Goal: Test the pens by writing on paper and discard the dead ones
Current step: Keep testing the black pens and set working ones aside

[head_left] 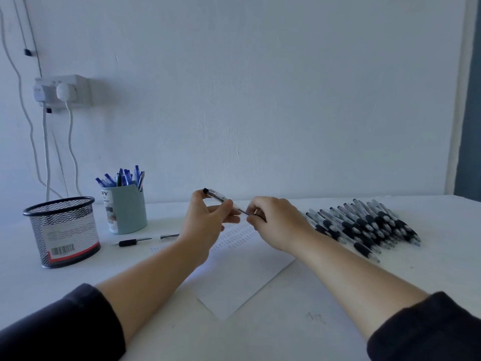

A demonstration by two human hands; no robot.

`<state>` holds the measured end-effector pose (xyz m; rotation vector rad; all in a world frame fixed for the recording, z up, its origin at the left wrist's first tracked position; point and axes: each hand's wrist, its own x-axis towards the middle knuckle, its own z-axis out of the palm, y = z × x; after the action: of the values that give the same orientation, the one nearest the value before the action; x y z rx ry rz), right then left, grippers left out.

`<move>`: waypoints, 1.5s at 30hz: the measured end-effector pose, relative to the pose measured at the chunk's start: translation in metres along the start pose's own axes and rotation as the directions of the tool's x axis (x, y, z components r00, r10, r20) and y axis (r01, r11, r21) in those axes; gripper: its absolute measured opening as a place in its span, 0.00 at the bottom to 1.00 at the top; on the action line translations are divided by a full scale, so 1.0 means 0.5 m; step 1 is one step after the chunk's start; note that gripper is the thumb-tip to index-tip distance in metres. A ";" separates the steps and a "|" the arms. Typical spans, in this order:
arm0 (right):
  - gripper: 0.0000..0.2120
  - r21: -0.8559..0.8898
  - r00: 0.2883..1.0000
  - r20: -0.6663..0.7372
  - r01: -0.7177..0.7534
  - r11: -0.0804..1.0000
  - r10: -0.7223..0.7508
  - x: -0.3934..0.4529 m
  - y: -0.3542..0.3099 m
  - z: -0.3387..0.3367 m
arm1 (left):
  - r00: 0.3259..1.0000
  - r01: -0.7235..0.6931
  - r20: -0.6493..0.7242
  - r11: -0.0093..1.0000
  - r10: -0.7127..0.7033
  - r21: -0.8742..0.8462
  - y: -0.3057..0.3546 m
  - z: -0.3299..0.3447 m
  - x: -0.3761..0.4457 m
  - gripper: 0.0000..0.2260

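Pen point(215, 196) in both hands, roughly thirty piled

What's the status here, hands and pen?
Left hand grips clear pen above paper. Right hand pinches its tip end. Pen parts lie left; nothing obstructing.

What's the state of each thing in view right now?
Clear black-capped pen: held in the air over the paper, gripped by left hand, tip end pinched by right hand.
White paper sheet: flat on table, rows of test marks.
Black wire-mesh cup: upright, contents unclear.
Light blue pen holder: upright, filled with blue pens.
Pile of black-grip pens: lying on table.
Dismantled pen parts: loose on table.
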<state>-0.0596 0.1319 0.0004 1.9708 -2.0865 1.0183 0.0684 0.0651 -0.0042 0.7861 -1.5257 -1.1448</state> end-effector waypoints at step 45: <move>0.39 -0.147 0.783 0.545 -0.262 0.954 0.299 -0.016 0.019 -0.003 | 0.788 -0.466 0.402 0.026 0.467 0.884 -0.022 -0.066 0.033 0.27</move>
<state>-0.0678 0.1391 -0.0061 2.1628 -2.7401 0.3961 0.0949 0.0378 -0.0083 0.9048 -2.2454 0.5723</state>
